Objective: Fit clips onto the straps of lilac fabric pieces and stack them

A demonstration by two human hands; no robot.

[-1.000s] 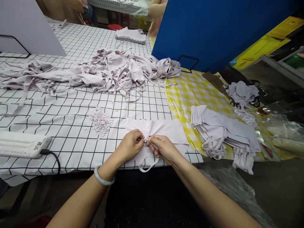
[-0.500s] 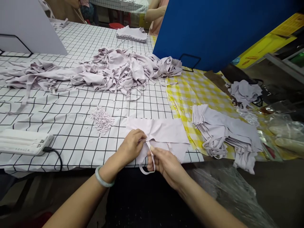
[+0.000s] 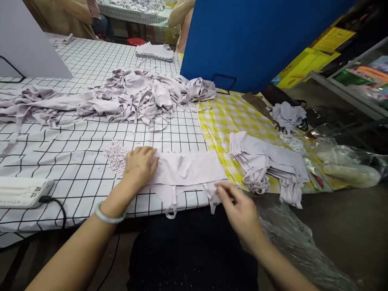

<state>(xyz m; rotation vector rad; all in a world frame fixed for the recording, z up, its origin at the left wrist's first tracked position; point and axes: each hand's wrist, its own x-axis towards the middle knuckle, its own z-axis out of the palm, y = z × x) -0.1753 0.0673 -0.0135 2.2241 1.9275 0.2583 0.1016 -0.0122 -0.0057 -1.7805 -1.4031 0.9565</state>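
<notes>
A pale lilac garment with narrow straps, perhaps a bra top, lies flat at the table's front edge. Two strap loops hang down from its lower side. My left hand rests palm down on its left end, fingers laid over the fabric and partly hiding it. At the garment's lower right corner, my right hand pinches the edge between thumb and forefinger. A small heap of lilac scraps lies just left of my left hand.
A tangled pile of lilac fabric stretches across the table behind. Stacked garments lie on the yellow checked cloth at right. A white power bank sits left. A blue board stands behind; people sit beyond.
The right hand has let go of the strap it was pulling and moved right to the garment's corner. My left hand has slid left onto the garment's end. The view has shifted right.
</notes>
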